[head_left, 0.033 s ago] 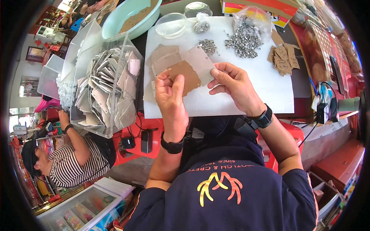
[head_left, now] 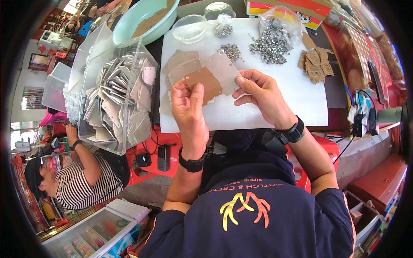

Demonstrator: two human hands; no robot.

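Note:
Between the thumb and fingers of my left hand is a brown cardboard piece with an uneven edge and small holes. My right hand pinches a grey cardboard piece by its right edge; it has small holes along its margins. The brown piece overlaps the lower left of the grey one. More grey pieces lie loosely stacked on the white sheet, partly hidden behind my left hand. Beyond my hands is a small heap of shiny metal bits, too small to make out.
A larger metal heap spills from a clear plastic bag. Brown card pieces lie at right. A clear bin of grey pieces and a pale green basin stand at left, near clear bowls. Another person is at left.

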